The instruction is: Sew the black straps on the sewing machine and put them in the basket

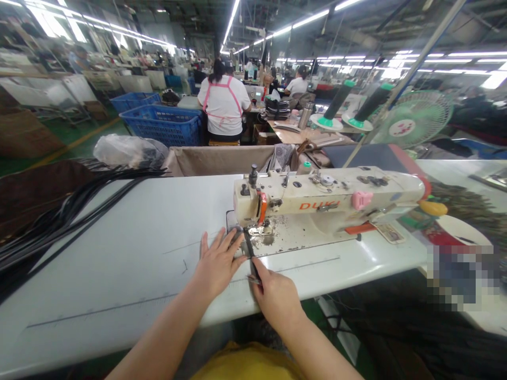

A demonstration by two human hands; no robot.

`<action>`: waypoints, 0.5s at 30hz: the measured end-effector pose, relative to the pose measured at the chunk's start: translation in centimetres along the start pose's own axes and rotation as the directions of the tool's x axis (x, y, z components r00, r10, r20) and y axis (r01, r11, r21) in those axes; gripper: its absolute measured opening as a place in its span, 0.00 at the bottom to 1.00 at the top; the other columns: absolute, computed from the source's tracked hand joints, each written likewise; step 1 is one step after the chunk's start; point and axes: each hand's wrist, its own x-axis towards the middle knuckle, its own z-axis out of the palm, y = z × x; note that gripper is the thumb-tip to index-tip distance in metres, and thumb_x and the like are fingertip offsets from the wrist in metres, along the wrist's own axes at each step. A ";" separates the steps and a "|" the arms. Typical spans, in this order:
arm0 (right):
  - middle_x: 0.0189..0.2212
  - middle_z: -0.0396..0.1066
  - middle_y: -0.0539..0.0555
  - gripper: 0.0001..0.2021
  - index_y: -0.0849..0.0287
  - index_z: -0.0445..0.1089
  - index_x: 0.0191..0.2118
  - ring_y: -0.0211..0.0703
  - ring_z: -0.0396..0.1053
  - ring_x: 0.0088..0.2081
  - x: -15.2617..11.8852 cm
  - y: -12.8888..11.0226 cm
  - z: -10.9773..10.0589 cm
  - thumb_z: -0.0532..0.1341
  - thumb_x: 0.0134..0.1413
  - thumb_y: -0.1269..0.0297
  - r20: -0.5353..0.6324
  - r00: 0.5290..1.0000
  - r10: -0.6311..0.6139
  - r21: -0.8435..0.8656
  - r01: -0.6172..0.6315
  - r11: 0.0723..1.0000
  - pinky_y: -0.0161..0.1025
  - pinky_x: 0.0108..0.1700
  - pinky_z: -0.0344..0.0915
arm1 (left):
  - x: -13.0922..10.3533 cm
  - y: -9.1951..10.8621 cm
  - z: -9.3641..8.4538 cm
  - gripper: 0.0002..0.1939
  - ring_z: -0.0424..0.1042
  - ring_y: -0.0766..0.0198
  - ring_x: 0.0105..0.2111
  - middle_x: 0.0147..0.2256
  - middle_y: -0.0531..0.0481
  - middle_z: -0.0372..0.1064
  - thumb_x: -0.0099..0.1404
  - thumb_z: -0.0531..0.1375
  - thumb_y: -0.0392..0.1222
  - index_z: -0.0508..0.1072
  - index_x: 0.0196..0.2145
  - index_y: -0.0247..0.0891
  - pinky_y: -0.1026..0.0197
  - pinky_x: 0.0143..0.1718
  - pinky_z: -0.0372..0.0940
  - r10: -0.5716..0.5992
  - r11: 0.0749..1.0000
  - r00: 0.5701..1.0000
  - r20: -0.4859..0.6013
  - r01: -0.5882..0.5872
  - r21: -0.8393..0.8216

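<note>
A white sewing machine (325,195) stands on the pale table. From under its needle area a narrow black strip (249,244) runs toward the table's front edge. My left hand (217,261) lies flat with fingers spread, just left of the needle, its thumb beside the strip. Below and to the right, my right hand (275,290) is closed on the strip, pinching it between thumb and forefinger. A small metal tool (254,279) sticks out from this hand to the left; most of it is hidden by the fingers.
Long black strips (79,211) hang over the table's left end. Behind the table are a cloth-lined bin (222,161) and blue crates (162,124). Two thread cones (339,103) and a green fan (415,119) stand at the back right. A seated person (224,103) faces away.
</note>
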 end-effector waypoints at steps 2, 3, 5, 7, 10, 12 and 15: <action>0.41 0.83 0.57 0.25 0.55 0.63 0.69 0.50 0.81 0.40 0.0 0.0 -0.1 0.58 0.68 0.65 0.003 1.000 0.002 0.008 -0.002 1.000 0.39 0.39 0.69 | -0.1 -0.1 0.1 0.28 0.54 0.41 0.71 0.70 0.45 0.59 0.76 0.53 0.54 0.62 0.70 0.49 0.22 0.70 0.37 0.011 1.000 1.000 -0.002 -0.011 0.004; 0.42 0.83 0.57 0.25 0.55 0.63 0.69 0.51 0.81 0.40 0.0 0.0 -0.1 0.58 0.68 0.65 0.006 1.000 0.001 0.013 -0.001 1.000 0.39 0.40 0.69 | -0.2 -0.1 0.1 0.28 0.54 0.41 0.71 0.70 0.45 0.59 0.76 0.53 0.53 0.62 0.70 0.49 0.23 0.70 0.39 0.015 1.000 1.000 -0.003 -0.015 0.005; 0.42 0.82 0.57 0.25 0.55 0.63 0.69 0.51 0.81 0.41 0.0 0.0 -0.2 0.58 0.68 0.65 0.012 1.000 -0.006 0.022 0.006 1.000 0.40 0.40 0.69 | -0.2 -0.2 0.3 0.29 0.54 0.41 0.71 0.71 0.44 0.58 0.76 0.53 0.53 0.61 0.71 0.47 0.24 0.70 0.41 0.021 1.000 1.000 -0.009 -0.021 -0.002; 0.42 0.82 0.56 0.26 0.55 0.63 0.69 0.51 0.81 0.41 -0.1 0.0 -0.1 0.58 0.68 0.66 0.014 1.000 -0.012 0.028 0.012 1.000 0.40 0.41 0.70 | -0.2 -0.4 0.5 0.30 0.54 0.42 0.71 0.70 0.41 0.58 0.76 0.53 0.53 0.60 0.71 0.43 0.26 0.70 0.43 0.016 1.000 1.000 -0.022 -0.016 -0.020; 0.42 0.82 0.57 0.26 0.55 0.63 0.69 0.51 0.81 0.42 -0.1 0.0 -0.1 0.58 0.67 0.66 0.018 1.000 -0.009 0.029 0.008 1.000 0.41 0.42 0.70 | -0.4 -0.6 0.8 0.29 0.58 0.45 0.70 0.69 0.36 0.60 0.76 0.52 0.51 0.59 0.70 0.37 0.31 0.71 0.45 -0.015 0.998 0.998 -0.063 0.011 -0.067; 0.43 0.83 0.57 0.26 0.55 0.63 0.69 0.51 0.81 0.42 -0.2 0.0 -0.2 0.58 0.67 0.66 0.021 1.000 -0.006 0.032 0.005 0.999 0.40 0.43 0.70 | -0.4 -1.0 1.2 0.28 0.60 0.47 0.69 0.69 0.34 0.60 0.76 0.51 0.48 0.60 0.69 0.36 0.33 0.72 0.46 -0.036 0.993 0.995 -0.097 0.025 -0.113; 0.42 0.83 0.58 0.26 0.56 0.63 0.68 0.50 0.80 0.42 -0.2 0.0 -0.4 0.58 0.67 0.66 0.023 1.000 -0.011 0.040 0.010 0.999 0.39 0.43 0.69 | 0.0 -2.0 2.1 0.25 0.57 0.47 0.70 0.68 0.34 0.60 0.75 0.51 0.45 0.61 0.66 0.36 0.34 0.71 0.49 -0.083 0.980 0.986 -0.145 0.055 -0.189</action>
